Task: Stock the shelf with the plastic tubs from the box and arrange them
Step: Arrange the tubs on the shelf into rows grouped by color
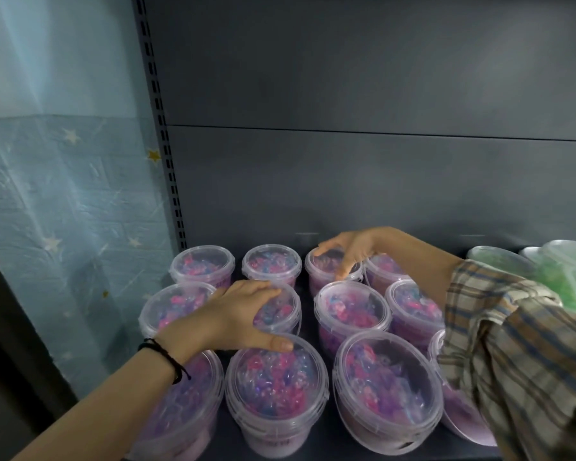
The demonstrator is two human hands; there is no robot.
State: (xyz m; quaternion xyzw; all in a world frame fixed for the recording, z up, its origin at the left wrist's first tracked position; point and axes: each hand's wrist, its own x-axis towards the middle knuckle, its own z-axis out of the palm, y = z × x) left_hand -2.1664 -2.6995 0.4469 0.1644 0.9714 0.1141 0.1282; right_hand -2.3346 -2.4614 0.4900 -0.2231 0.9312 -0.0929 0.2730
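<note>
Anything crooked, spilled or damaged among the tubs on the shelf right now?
No spills or damage show. The pink tubs stand upright, lids on, in rough rows. The left hand and right hand rest on two lids.

Left hand (243,314) flat over a middle-row tub (280,311), thumb touching the front tub (276,390) below it. Right hand (350,252) fingertips on a back-row tub (326,271) lid. Green tubs (572,281) beyond the right sleeve (519,354).

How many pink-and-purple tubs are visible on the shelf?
12 in three rows. Back four. Middle four. Front four. The sleeve may hide more.
</note>
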